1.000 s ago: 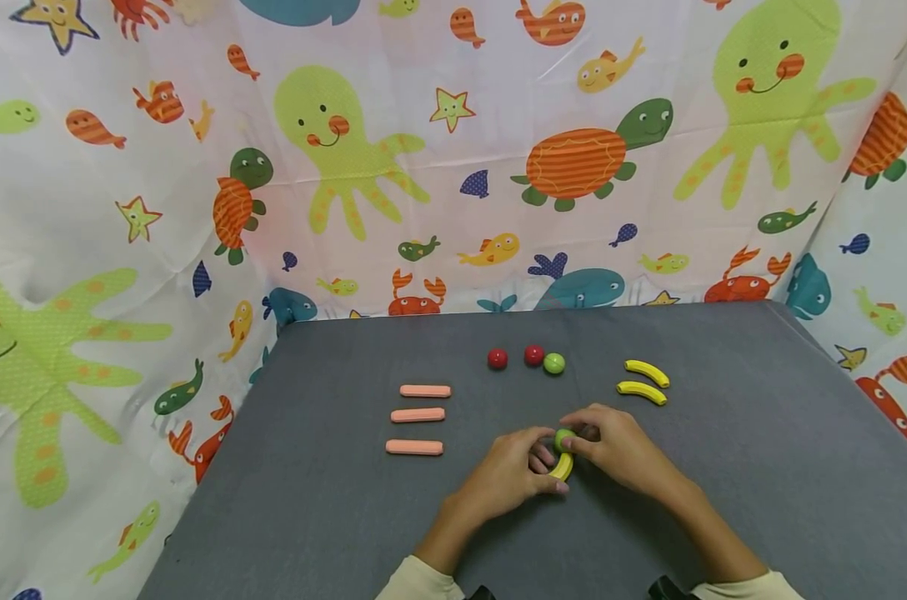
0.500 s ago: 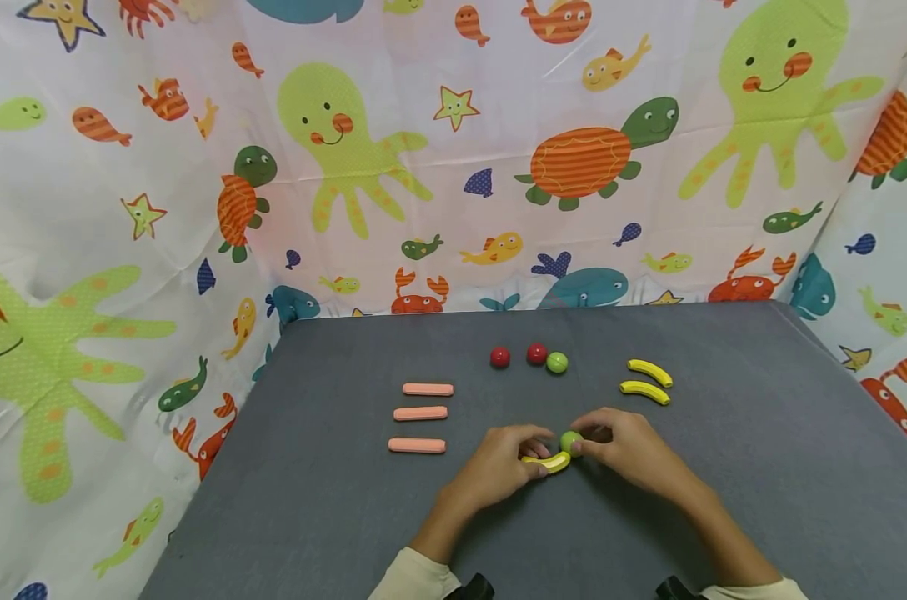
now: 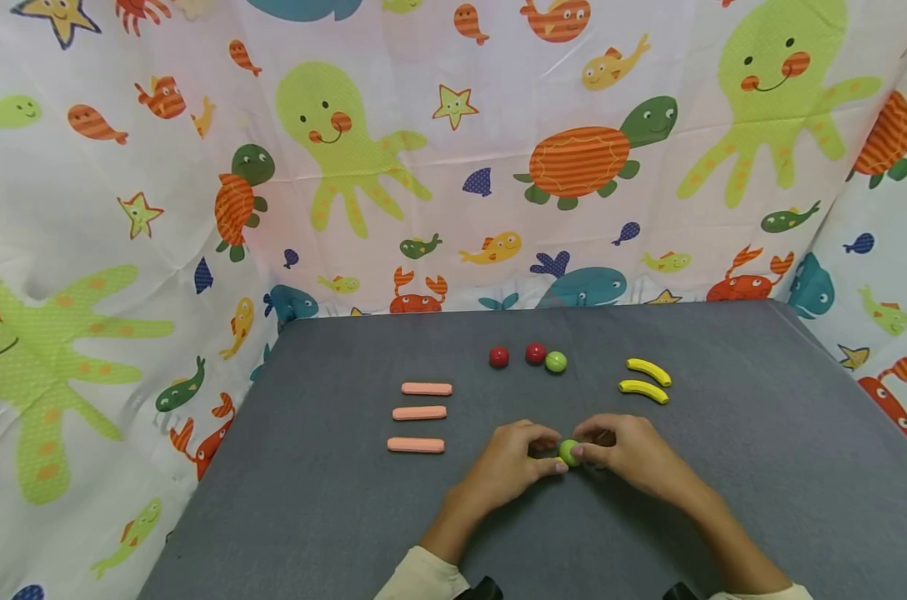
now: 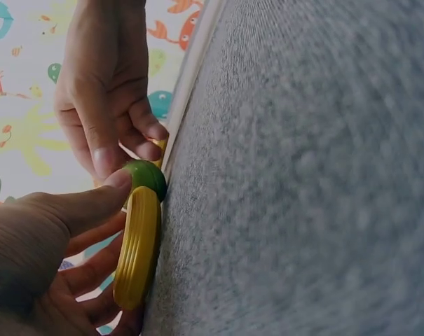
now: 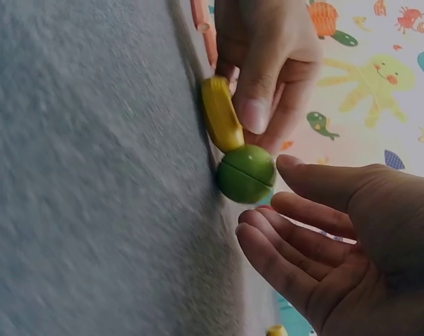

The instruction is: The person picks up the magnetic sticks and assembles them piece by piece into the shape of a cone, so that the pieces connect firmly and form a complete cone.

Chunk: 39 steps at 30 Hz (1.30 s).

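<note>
In front of me on the grey cloth, both hands meet around a green toy ball [image 3: 569, 452] with a groove across it. My left hand [image 3: 509, 462] holds a small yellow toy banana [image 4: 137, 255] between thumb and fingers. Its end touches the ball, and most of it is hidden behind the thumb in the head view. The left thumb tip also lies close to the ball in the left wrist view. My right hand [image 3: 626, 450] has its thumb and forefinger at the ball's right side, lightly pinching it.
Several other toys lie farther back: three pink sausage-like sticks [image 3: 419, 413] at left, two red balls [image 3: 499, 357] with a second green ball [image 3: 555, 362] in the middle, and two more bananas [image 3: 643, 392] at right. A patterned curtain [image 3: 468, 175] hangs behind the table.
The banana has turned twice under the left hand: end toward the near side, then lying leftward, now mostly hidden behind the thumb. The green ball and right hand have shifted slightly nearer.
</note>
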{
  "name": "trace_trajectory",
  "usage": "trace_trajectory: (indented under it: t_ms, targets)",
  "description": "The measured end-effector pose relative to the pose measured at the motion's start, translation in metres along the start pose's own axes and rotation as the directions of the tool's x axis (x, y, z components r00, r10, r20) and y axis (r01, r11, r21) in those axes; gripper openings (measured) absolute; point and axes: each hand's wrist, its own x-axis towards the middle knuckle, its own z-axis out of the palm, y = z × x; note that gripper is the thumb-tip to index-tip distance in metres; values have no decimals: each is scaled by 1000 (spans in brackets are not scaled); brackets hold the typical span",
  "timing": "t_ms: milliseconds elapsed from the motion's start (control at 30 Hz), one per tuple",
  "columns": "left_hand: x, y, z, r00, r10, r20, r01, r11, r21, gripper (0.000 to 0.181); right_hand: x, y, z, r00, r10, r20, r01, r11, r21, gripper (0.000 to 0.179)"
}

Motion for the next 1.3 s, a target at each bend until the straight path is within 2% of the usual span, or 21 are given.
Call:
trace_trajectory:
  t_ms: [267, 533, 767, 900, 1300]
  targets:
    - [2, -1, 3, 1000, 3, 6, -3, 1000, 17, 30, 4, 5, -21, 991, -43, -127, 29, 994, -104, 28]
    - [2, 1, 4, 1000, -9, 3, 9, 1000, 17, 29, 14, 23, -44, 960, -36, -277, -8, 988, -155, 30]
    - [2, 3, 5, 999, -34, -4, 35, 998, 49, 32, 22, 41, -53, 935, -41, -354, -23, 984, -174, 33]
    - [3, 3, 6, 999, -45, -2, 45, 998, 45, 31, 25, 49, -58, 933, -38, -359, -32, 981, -190, 34]
    - [1, 3, 5, 1000, -20, 3, 20, 999, 46, 27, 26, 55, -65, 967, 34, -252, -88, 975, -206, 37]
